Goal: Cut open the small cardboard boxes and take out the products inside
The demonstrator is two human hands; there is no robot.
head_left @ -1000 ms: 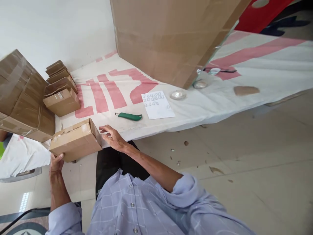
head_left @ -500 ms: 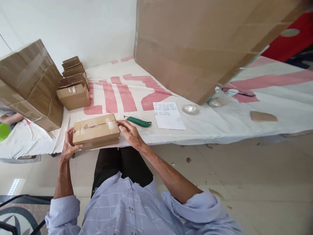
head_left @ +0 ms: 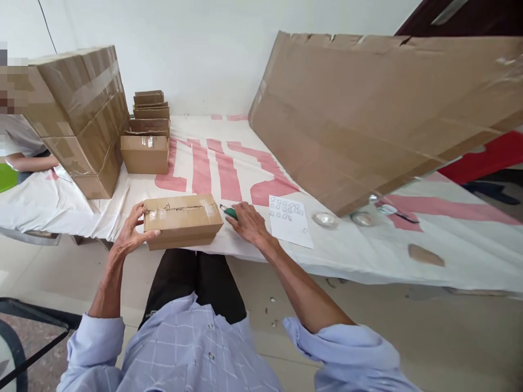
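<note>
A small closed cardboard box (head_left: 183, 220) lies at the table's front edge, a rough slit running along its taped top. My left hand (head_left: 135, 231) grips the box's left end, thumb at the front and fingers behind. To the right of the box, my right hand (head_left: 248, 222) is closed over a green utility knife (head_left: 230, 212); its tip points left toward the box and most of the handle is under my fingers. Just right of that hand lies a white paper (head_left: 289, 220) with rows of drawn small shapes.
Stacked large cartons (head_left: 81, 120) and open small boxes (head_left: 145, 155) stand at the left. A big cardboard sheet (head_left: 359, 109) leans at the right, near clear tape rolls (head_left: 326, 219) and a brown scrap (head_left: 425, 255). Another person's arm (head_left: 32, 162) shows at far left.
My right hand has left the box's right end and moved right onto the green knife. My left hand stays on the box. The view has shifted.
</note>
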